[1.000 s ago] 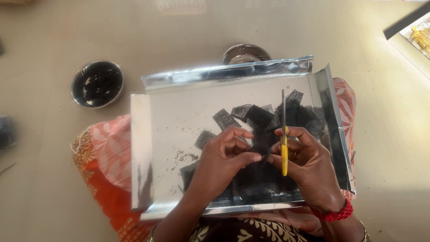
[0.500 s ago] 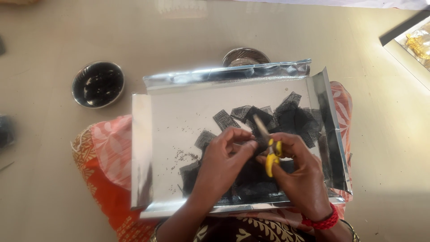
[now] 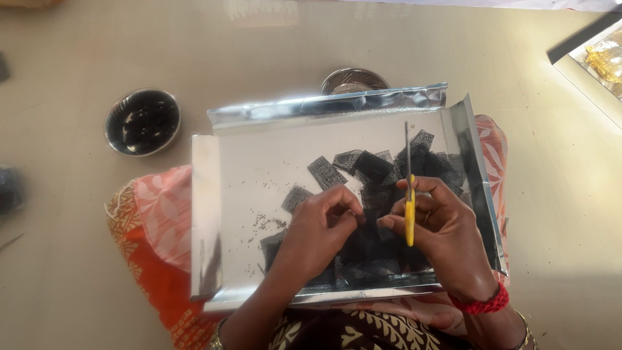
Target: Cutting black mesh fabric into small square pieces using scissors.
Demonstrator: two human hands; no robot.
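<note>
Yellow-handled scissors [image 3: 409,194] gripped upright in right hand [image 3: 440,236], left hand [image 3: 317,233] fingers pinched on black mesh [image 3: 363,223]

scissors [image 3: 409,194]: tilted left half a second ago, now upright again, blades pointing away from the body | right hand [image 3: 440,236]: turns back with them, slightly rightward | left hand [image 3: 322,232]: fingertips pinched nearer the right thumb

The left hand [image 3: 321,230] pinches with curled fingers, facing the closed right hand [image 3: 440,236], wrists low.
</note>
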